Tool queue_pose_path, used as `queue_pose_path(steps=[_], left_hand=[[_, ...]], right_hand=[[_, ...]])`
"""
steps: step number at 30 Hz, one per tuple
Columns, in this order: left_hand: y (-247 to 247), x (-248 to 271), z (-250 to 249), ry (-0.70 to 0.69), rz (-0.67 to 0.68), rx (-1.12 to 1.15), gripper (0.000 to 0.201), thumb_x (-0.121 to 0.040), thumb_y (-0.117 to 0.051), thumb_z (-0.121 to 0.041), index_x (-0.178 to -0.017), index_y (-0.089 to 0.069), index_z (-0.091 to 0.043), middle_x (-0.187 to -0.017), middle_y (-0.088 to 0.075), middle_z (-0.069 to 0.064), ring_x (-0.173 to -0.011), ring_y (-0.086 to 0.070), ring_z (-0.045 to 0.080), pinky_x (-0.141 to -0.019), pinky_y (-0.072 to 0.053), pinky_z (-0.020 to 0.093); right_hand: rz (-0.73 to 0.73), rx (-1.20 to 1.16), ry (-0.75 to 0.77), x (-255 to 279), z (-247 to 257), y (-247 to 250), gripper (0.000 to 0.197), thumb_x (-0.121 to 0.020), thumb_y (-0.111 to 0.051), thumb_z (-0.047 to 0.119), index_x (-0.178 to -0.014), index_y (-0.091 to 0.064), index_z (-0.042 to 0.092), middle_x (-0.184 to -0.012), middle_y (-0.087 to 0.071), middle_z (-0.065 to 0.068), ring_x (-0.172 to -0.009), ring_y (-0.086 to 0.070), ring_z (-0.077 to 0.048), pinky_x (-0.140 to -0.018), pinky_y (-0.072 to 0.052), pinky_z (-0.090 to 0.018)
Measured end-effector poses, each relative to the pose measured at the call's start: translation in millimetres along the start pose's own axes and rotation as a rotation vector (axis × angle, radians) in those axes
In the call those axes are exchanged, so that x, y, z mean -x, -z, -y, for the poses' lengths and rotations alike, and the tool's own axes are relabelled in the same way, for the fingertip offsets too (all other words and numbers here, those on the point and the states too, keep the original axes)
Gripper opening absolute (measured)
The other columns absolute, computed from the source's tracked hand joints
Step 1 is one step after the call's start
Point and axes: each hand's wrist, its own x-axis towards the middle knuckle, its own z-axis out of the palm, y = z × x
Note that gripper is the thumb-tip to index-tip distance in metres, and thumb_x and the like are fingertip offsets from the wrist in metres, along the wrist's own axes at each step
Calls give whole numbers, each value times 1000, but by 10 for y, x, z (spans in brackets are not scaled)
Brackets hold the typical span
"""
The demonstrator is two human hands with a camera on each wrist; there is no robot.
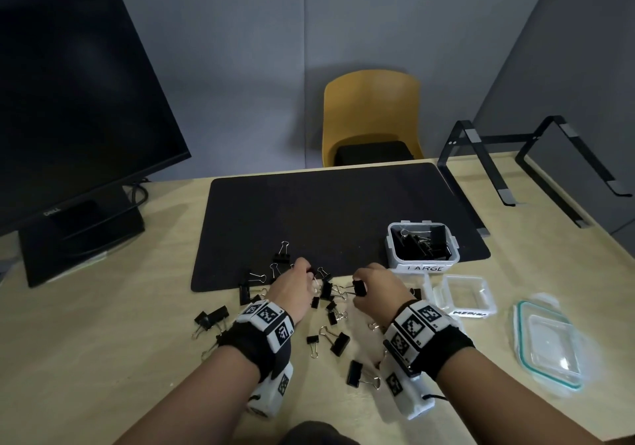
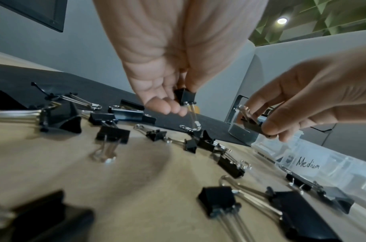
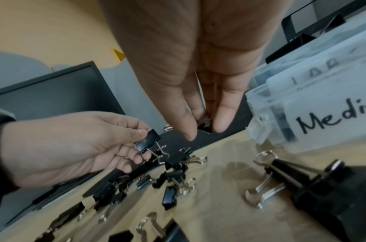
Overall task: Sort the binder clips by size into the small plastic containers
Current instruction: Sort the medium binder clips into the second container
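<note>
Hands both loaded: left hand [image 1: 292, 286] pinches a small black metal binder clip [image 2: 185, 97] by its body between thumb and fingertips, wire handles hanging down toward the pale wooden desk [image 1: 137, 341]; right hand [image 1: 378, 290] pinches a wider black binder clip [image 1: 359, 287] the same way, body up against the fingertips, handles trailing left; so each grip is closed on one clip, neither free.

Key relation: the clear plastic container labelled Medium [image 1: 465, 295] sits on the desk just right of the right hand, well apart from the left; the clear container labelled Large [image 1: 423, 246] stands just beyond it on the black desk mat [image 1: 326, 211] and already holds clips; right hand is nearer to both, so its drop looks like a short sweep rightward; which box its clip belongs in can't be told from size here.

Left-hand clip looks like the smallest class; no container marked small is visible, so its target is unknown.

Loose pile of black binder clips [image 1: 335, 341] lies between and below the wrists, mixed sizes, long axes every which way; sorting judged well short of done.

Clear lid with teal rim [image 1: 549, 341] lies far right.
</note>
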Motion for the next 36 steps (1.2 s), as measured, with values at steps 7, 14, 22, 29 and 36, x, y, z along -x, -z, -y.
queue_pose_path(steps=[7,14,22,29,36], left_hand=[[-10,25,-182,-40,-24,77,38,-102,-32,-21,-139,-40,-17,-84,-57,0,-74,-54,15,-63,-39,22],[-26,-16,-389,14,-46,296,25,-97,-44,-16,-116,-58,-23,-95,-64,0,-80,-66,17,-75,-55,37],[-98,-5,-638,19,-108,384,19,-89,-59,-14,-106,-64,-22,-96,-60,-8,-92,-62,10,-87,-52,27],[-177,-17,-801,44,-152,484,16,-86,-63,-12,-100,-67,-19,-87,-59,-11,-81,-61,4,-81,-54,26],[-307,-61,-1053,52,-54,586,14,-80,-71,-14,-77,-66,-27,-77,-68,-8,-75,-64,7,-77,-54,26]], right_hand=[[-82,-31,13,141,-196,273,34,-81,-62,18,-114,-58,13,-114,-55,-4,-104,-55,-20,-85,-44,-26],[-90,70,-71,236,-596,521,27,-81,-64,25,-103,-53,15,-106,-56,-2,-90,-58,-20,-77,-48,-30],[-57,149,-28,272,-769,528,31,-83,-63,27,-111,-58,14,-112,-55,-1,-100,-57,-21,-83,-49,-31],[-35,113,13,256,-886,505,32,-87,-60,28,-116,-61,15,-118,-48,-3,-104,-55,-21,-89,-48,-30],[-32,70,51,277,-1017,511,32,-90,-53,15,-121,-60,17,-118,-49,-5,-104,-56,-22,-87,-43,-26]])
